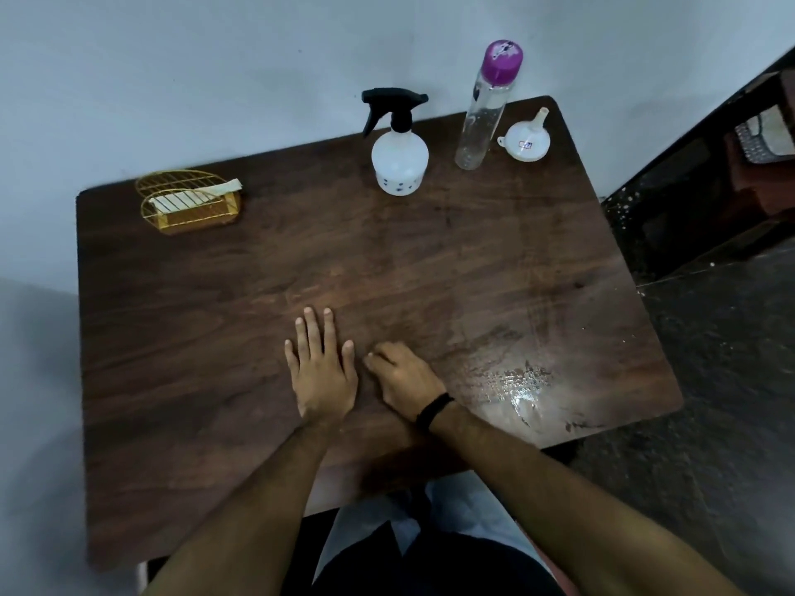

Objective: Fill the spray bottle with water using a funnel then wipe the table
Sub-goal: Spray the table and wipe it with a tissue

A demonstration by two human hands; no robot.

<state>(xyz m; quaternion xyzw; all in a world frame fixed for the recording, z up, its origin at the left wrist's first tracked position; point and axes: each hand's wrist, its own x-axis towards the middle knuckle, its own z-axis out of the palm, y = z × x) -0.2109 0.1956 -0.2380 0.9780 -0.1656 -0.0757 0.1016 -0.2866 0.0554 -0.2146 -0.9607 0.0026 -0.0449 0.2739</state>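
A white spray bottle (pixel 400 159) with a black trigger head stands at the far middle of the dark wooden table (pixel 215 337). To its right rises a tall clear water bottle (pixel 479 118) with a purple cap. A small white funnel (pixel 527 139) lies on its side beside that, near the table's far right corner. My left hand (pixel 322 372) lies flat on the table near the front middle, fingers spread, holding nothing. My right hand (pixel 404 378) rests just beside it with fingers curled under, a black band on the wrist. Both hands are far from the bottles.
A gold wire holder (pixel 189 204) with white tissues stands at the far left of the table. A wet patch (pixel 520 393) shines near the table's front right edge. A pale wall runs behind the table; dark floor and a dark cabinet lie to the right.
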